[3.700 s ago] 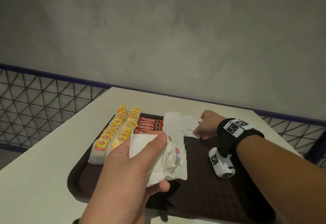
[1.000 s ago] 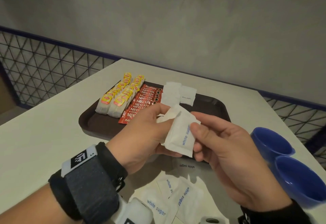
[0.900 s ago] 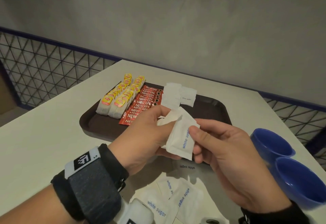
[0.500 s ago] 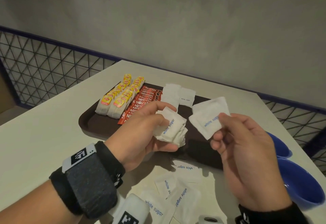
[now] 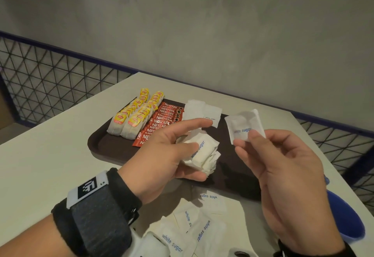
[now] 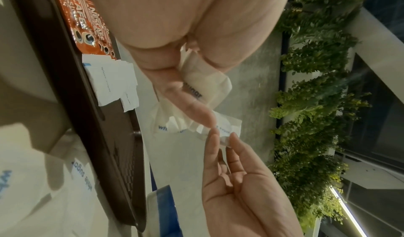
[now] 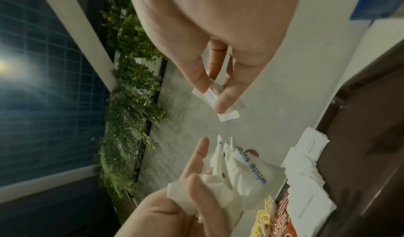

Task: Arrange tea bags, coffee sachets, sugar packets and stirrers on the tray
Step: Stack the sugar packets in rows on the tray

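My left hand grips a crumpled bunch of white sugar packets above the near edge of the dark brown tray. To its right, my right hand pinches a single sugar packet between thumb and fingertips, held upright and apart from the bunch. On the tray lie two rows of yellow-tagged tea bags, a row of red coffee sachets and a few flat sugar packets. The right wrist view shows the pinched packet over the bunch. No stirrers are in view.
Several loose sugar packets lie on the white table between me and the tray. Blue bowls stand at the table's right edge, under my right hand. A wire mesh fence and a grey wall lie beyond the table.
My right hand has drawn one sugar packet out of the bunch in my left hand and carried it up and to the right. The left hand keeps hold of the rest.
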`<act>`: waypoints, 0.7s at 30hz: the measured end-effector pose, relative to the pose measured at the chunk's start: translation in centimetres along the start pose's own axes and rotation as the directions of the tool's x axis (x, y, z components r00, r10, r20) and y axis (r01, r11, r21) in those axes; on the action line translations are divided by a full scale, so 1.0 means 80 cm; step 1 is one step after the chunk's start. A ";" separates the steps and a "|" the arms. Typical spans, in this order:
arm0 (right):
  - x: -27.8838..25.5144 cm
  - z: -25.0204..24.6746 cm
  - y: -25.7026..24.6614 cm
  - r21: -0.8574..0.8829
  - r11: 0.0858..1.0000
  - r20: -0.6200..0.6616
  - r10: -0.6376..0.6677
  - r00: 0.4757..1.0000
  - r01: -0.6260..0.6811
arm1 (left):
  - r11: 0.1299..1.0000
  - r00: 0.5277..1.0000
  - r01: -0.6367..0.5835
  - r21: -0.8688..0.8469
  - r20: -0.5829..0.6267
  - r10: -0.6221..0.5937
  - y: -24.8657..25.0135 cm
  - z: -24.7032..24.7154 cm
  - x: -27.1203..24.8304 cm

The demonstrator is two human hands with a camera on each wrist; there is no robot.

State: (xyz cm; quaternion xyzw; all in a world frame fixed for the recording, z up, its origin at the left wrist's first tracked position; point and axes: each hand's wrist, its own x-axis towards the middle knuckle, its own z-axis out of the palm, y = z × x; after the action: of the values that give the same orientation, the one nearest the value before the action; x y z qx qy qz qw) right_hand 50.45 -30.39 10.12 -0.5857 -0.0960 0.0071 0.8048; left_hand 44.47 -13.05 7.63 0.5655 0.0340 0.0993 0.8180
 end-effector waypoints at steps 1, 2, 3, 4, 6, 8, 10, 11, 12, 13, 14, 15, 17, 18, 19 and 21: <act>-0.002 0.001 0.000 -0.007 1.000 0.026 0.010 1.000 -0.010 | 1.000 1.000 -0.006 0.010 0.002 0.006 -0.001 0.000 0.000; -0.003 0.002 -0.001 -0.005 1.000 0.065 0.029 0.997 -0.028 | 1.000 1.000 -0.008 0.019 0.000 0.008 0.000 0.002 -0.001; -0.006 0.004 -0.002 -0.007 0.999 0.108 0.051 0.993 -0.050 | 0.999 1.000 -0.009 0.030 0.002 0.009 -0.001 0.002 -0.001; -0.008 0.005 -0.002 -0.032 0.998 0.144 0.063 0.988 -0.059 | 0.999 1.000 -0.009 0.042 0.007 0.009 -0.001 0.003 -0.001; -0.011 0.007 0.002 -0.130 0.991 0.187 0.043 0.981 -0.019 | 0.998 1.000 -0.007 0.058 0.023 0.006 -0.003 0.004 -0.001; -0.012 0.009 0.007 -0.238 0.968 0.210 -0.031 0.977 0.082 | 0.999 1.000 0.010 0.046 0.026 -0.011 -0.004 0.002 0.000; -0.012 0.008 0.011 -0.299 0.942 0.239 -0.078 0.968 0.150 | 1.000 0.998 0.027 0.008 0.060 -0.027 -0.001 0.001 -0.001; -0.012 0.008 0.011 -0.317 0.934 0.255 -0.086 0.963 0.167 | 1.000 0.996 0.024 0.007 0.089 -0.025 0.000 0.001 -0.002; -0.012 0.008 0.011 -0.323 0.929 0.275 -0.091 0.957 0.181 | 1.000 0.994 0.020 0.021 0.110 -0.023 0.001 0.000 -0.003; -0.012 0.008 0.011 -0.322 0.927 0.291 -0.096 0.952 0.192 | 0.999 0.993 0.022 0.042 0.114 -0.027 0.002 -0.001 -0.003; -0.013 0.007 0.010 -0.324 0.924 0.307 -0.098 0.947 0.201 | 0.998 0.995 0.028 0.057 0.095 -0.034 0.001 -0.001 -0.002; -0.013 0.008 0.009 -0.332 0.921 0.326 -0.090 0.941 0.203 | 0.997 0.997 0.035 0.068 0.066 -0.039 -0.001 -0.001 0.000; -0.015 0.007 0.006 -0.354 0.918 0.359 -0.043 0.932 0.179 | 0.996 0.999 0.045 0.071 -0.002 -0.045 -0.006 0.000 0.002; -0.015 0.006 0.005 -0.364 0.918 0.364 -0.015 0.931 0.157 | 0.997 0.998 0.048 0.063 -0.030 -0.046 -0.006 0.001 0.003; -0.015 0.006 0.003 -0.366 0.922 0.361 0.013 0.932 0.129 | 0.997 0.997 0.053 0.059 -0.057 -0.049 -0.007 0.002 0.004; -0.017 0.005 -0.001 -0.343 0.935 0.348 0.035 0.937 0.093 | 0.996 0.994 0.067 0.053 -0.091 -0.062 -0.007 0.001 0.005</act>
State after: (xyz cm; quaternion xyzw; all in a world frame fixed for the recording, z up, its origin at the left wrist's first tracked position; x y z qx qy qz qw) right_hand 49.07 -30.20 10.11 -0.7089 -0.2452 0.0811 0.6563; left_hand 44.93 -13.23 7.18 0.5819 0.0914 0.0971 0.8023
